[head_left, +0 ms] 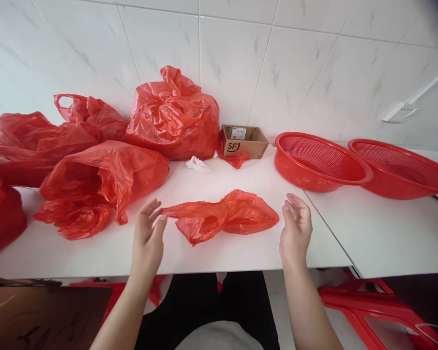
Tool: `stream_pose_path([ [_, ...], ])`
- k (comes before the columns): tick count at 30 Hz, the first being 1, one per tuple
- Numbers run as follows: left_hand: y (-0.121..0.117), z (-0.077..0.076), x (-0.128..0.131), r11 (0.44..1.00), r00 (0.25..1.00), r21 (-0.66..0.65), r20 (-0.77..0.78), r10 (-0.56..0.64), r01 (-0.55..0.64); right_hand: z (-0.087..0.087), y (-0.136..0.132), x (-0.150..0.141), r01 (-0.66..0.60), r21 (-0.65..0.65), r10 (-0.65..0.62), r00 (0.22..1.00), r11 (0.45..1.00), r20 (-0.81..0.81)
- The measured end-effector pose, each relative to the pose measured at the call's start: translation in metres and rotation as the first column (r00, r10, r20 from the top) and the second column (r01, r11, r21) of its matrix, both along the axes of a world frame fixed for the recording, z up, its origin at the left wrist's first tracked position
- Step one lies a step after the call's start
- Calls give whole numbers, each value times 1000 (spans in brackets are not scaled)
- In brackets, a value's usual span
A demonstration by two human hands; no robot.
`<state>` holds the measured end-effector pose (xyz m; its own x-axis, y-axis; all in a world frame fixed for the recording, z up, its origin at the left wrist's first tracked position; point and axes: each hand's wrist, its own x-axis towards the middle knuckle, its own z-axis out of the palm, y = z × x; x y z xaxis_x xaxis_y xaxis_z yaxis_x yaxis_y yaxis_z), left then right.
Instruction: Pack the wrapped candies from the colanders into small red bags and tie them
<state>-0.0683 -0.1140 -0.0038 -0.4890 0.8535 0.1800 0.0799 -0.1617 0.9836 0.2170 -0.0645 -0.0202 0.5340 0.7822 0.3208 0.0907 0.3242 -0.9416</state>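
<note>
A crumpled red plastic bag (246, 212) lies flat on the white table between my hands, its handle end toward the left. My left hand (149, 236) is beside that handle end, fingers apart, with the thumb close to the plastic; whether they touch I cannot tell. Past the bag's right end, my right hand (295, 228) hovers with its palm turned inward and its fingers loosely spread. It holds nothing. Behind the bag lies a small piece of white material (198, 165).
Full red bags (173, 119) crowd the left and back of the table (237, 257). A small cardboard box (245, 142) stands near the tiled wall. Two red baskets (316, 182) sit at the right, and red stools (361, 304) are below the table edge.
</note>
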Motion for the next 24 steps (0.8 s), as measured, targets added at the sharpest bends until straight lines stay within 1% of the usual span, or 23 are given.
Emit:
stream_pose_path([
  [1,-6,3,5,998,977,49,-208,44,-34,5,-6,-2,-19,24,16,993,1000,120],
  [2,-11,6,10,996,914,91,-402,62,-28,10,-12,-5,-52,40,42,971,998,235],
  [3,-15,8,16,994,829,107,-558,47,15,15,-18,-10,-84,55,61,939,995,337],
  [4,-17,9,22,993,735,90,-678,6,75,19,-23,-15,-107,74,66,905,992,421],
  [5,-18,9,28,990,639,39,-767,-57,136,21,-28,-20,-116,99,54,874,988,483],
  [7,-16,3,38,969,480,-107,-853,-204,221,22,-34,-30,-121,136,27,838,983,546],
  [8,-13,-1,42,954,430,-183,-861,-272,238,20,-35,-33,-126,136,30,832,983,554],
  [9,-10,-4,44,938,408,-244,-852,-329,246,18,-36,-34,-134,120,44,829,984,558],
  [10,-6,-6,44,924,418,-288,-828,-373,253,15,-35,-34,-144,96,65,824,985,563],
  [11,-4,-6,43,909,455,-319,-790,-411,267,13,-34,-33,-154,67,89,819,986,567],
  [13,0,-1,38,874,598,-373,-638,-486,312,10,-33,-27,-172,18,131,810,985,571],
  [14,1,4,36,852,661,-401,-544,-517,336,10,-33,-25,-174,28,128,816,984,564],
  [15,2,10,33,825,709,-433,-446,-547,364,12,-34,-23,-171,74,104,830,982,548],
  [16,2,15,31,793,743,-462,-345,-574,397,16,-36,-22,-158,155,54,850,975,524],
  [17,2,20,30,762,768,-479,-244,-593,436,20,-39,-23,-137,259,-8,872,956,490],
  [18,2,24,30,740,787,-472,-142,-601,479,26,-42,-25,-118,361,-64,889,925,453],
  [19,2,26,31,726,799,-443,-36,-600,526,31,-47,-29,-113,435,-94,900,893,426],
  [20,3,27,33,721,804,-397,85,-588,569,36,-51,-33,-127,477,-98,902,870,420],
  [22,5,26,36,733,788,-295,298,-540,613,43,-61,-40,-197,478,-61,880,856,471],
  [24,7,25,39,756,755,-230,453,-474,612,47,-69,-45,-246,456,-41,846,855,532],
])
